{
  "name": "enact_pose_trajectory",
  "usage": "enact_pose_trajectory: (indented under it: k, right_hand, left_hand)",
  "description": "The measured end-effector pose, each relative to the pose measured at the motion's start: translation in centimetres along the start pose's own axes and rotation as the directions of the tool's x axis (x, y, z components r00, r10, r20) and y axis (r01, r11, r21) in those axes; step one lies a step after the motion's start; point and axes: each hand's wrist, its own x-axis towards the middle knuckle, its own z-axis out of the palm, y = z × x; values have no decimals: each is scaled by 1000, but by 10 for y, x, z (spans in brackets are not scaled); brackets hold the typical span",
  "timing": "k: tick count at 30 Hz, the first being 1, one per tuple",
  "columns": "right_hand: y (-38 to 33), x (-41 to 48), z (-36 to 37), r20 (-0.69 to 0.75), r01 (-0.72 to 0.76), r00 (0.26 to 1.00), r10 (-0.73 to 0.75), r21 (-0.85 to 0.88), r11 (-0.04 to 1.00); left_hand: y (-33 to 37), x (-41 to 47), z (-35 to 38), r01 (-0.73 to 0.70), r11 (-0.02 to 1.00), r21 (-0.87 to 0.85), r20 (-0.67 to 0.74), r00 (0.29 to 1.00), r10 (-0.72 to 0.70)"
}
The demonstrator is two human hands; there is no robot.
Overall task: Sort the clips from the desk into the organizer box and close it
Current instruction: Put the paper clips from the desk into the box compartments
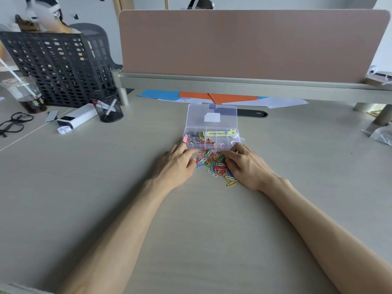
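Grey-beige laminate desk (pixel 84 187) underfoot of both hands, broad and smooth. Beyond the fingertips, touching or nearly so, clear plastic organizer box (pixel 211 138) with compartments, lid (pixel 211 115) swung open and lying back; pink and gold binder clips and a yellow tool already inside. Between the two hands, just short of the box's front wall, loose heap of small coloured wire paper clips (pixel 214 162). Left hand (pixel 177 164) and right hand (pixel 246 165) both palm-down and relaxed, fingers curved inward against the heap's flanks, corralling rather than gripping anything. Probably light, stiff, slippery on laminate and prone to tangling: best scooped in a pinch from the heap's edge, or slid together, then lifted into a free compartment.
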Motion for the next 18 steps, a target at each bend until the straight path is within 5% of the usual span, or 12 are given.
enact_pose_trajectory:
  k: [4,7,10,14,18]
  right_hand:
    - [2,6,1,76,43,996,-46,41,998]
    - [6,7,-1,21,0,1000,-5,239,971]
    - [9,6,-13,152,-63,988,7,368,928]
    - [8,16,-30,424,-97,905,-31,276,956]
    - [10,24,-27,395,-88,918,-29,275,957]
  left_hand:
    - [2,9,2,-66,994,-82,-26,998,64]
    - [-3,14,5,-115,977,-181,-57,993,106]
    - [-12,15,7,-82,951,-298,-72,995,64]
    - [-15,15,4,-54,951,-305,16,998,62]
    - [-17,13,1,-57,954,-293,74,994,82]
